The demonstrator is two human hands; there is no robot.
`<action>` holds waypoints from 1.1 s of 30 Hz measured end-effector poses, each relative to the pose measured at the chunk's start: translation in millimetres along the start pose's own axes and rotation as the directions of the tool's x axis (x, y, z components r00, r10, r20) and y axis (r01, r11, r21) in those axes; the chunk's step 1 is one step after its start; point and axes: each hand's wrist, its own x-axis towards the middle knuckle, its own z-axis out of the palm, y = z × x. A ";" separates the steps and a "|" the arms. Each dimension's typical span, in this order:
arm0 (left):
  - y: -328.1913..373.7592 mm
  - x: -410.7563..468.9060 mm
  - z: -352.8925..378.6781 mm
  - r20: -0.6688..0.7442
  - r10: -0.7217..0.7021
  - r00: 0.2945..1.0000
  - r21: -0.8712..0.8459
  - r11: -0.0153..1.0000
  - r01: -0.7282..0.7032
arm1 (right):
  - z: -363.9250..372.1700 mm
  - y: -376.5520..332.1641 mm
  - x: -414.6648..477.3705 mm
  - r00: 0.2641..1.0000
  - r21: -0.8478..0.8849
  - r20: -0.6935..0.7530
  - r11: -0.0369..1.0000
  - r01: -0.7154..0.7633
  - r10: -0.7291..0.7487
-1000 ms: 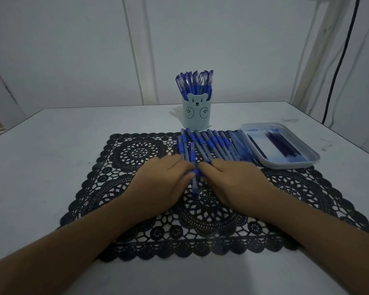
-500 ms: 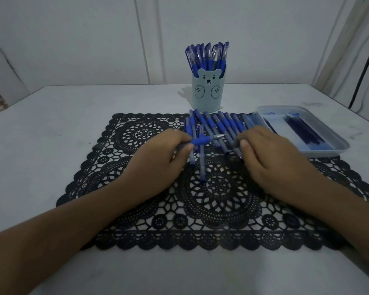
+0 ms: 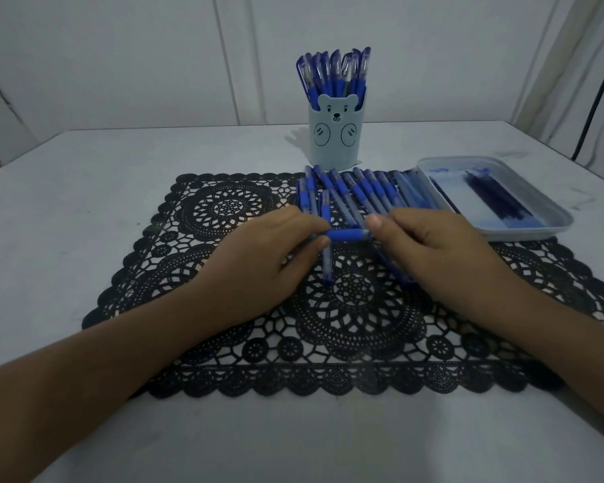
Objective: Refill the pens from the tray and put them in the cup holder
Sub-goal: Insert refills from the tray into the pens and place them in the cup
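Obs: one pen (image 3: 347, 235) is held crosswise, just above the lace mat (image 3: 224, 210), in front of the pen row (image 3: 363, 193).

L/R grip: left hand (image 3: 269, 252) has thumb + curled fingers pinching the barrel's left end. Right hand (image 3: 429, 245) pinches the tip end with thumb + forefinger; its other fingers are curled and hidden, so can't tell their contact.

Other items:
- refills (image 3: 496, 196) lie in the tray (image 3: 530, 233), right of the row
- cup holder (image 3: 335, 137) stands behind the row on the table (image 3: 84, 169), already packed w/ pens

Handling (est.):
- pen is light and stiff, w/ smooth plastic barrel, prob. slippery
- blue rubber sleeve is the better hold
- for unscrewing, grip sleeve w/ one hand and barrel w/ the other
- refills are thin and may flex, so take them mid-length
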 end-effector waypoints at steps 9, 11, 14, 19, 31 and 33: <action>0.6 -1.2 -3.1 0.012 -0.048 0.999 -0.032 0.998 0.048 | -3.5 5.6 2.6 0.993 0.138 0.099 0.989 0.051 -0.065; 1.5 -1.7 -1.7 0.023 -0.026 0.999 0.007 1.000 0.026 | -2.6 3.7 2.7 0.996 0.116 0.085 0.993 0.027 -0.037; 1.8 -1.7 -1.3 0.017 -0.026 1.000 0.023 0.999 0.025 | -4.7 1.6 3.2 0.996 0.062 0.074 0.997 0.043 -0.048; 0.7 -0.8 -2.1 0.004 -0.066 0.998 -0.020 0.998 0.066 | -6.7 1.7 3.2 0.996 0.111 0.064 0.993 0.052 -0.059; 1.2 -0.2 -1.5 0.026 -0.056 0.998 -0.011 0.998 0.056 | -7.5 1.2 3.5 0.995 0.096 -0.006 0.990 0.101 -0.101; -0.3 0.3 -1.1 0.005 -0.079 0.997 -0.045 0.996 0.079 | -8.9 2.5 4.6 0.991 0.068 -0.030 0.989 0.132 -0.130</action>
